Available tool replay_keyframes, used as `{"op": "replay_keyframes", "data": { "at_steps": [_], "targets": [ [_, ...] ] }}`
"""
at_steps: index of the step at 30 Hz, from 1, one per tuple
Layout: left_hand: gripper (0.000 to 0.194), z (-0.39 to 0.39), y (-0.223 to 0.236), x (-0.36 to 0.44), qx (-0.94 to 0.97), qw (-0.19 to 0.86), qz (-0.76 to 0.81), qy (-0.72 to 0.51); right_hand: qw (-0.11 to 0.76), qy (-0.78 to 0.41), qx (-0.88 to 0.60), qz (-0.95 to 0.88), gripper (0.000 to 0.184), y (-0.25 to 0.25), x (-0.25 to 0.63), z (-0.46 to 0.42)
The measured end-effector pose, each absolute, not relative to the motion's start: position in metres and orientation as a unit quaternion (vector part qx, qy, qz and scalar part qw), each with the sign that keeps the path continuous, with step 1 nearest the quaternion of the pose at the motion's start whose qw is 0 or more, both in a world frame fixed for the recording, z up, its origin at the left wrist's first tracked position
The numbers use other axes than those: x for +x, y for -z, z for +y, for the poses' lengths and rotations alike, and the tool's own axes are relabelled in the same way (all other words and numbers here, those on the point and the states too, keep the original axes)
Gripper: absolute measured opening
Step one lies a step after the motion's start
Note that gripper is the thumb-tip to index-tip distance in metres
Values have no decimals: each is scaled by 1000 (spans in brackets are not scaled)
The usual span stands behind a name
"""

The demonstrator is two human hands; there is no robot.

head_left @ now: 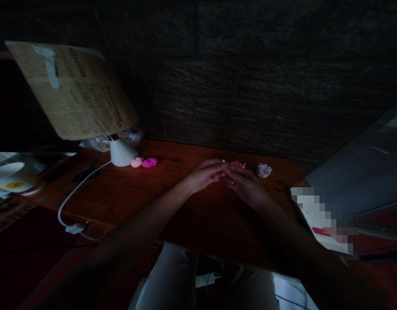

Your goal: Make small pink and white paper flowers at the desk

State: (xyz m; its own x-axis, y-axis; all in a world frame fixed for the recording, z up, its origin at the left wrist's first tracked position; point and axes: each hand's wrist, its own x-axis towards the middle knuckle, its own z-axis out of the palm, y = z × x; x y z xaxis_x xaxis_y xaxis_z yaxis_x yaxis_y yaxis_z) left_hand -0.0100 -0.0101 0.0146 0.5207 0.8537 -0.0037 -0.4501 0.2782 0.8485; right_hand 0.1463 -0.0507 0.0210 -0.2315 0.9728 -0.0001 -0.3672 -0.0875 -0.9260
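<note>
Head view showed the left hand (206, 175) and right hand (246, 184) meeting at the fingertips over the bench (133, 193), apparently in fine fingerwork; grip opening and contents could not be told; pink pieces (239, 164) showed just beyond the right hand; continuing seemingly called for light pressure.

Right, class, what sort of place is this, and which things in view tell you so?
Probably a room in a home: a table lamp with a newspaper-print shade stands on a wooden table against a dark, block-patterned wall.
</note>
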Motion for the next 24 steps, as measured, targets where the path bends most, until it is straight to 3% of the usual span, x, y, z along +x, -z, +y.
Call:
{"op": "replay_keyframes", "data": {
  "at_steps": [10, 24],
  "targets": [
    [35, -12, -17, -10, 443, 752, 255, -415, 519, -658, -355, -413, 33, -21, 148, -49],
    [38, -10, -13, -10, 422, 763, 240, -426, 506, -708, -317, -378, 20, -19, 148, -50]
  ]
}}
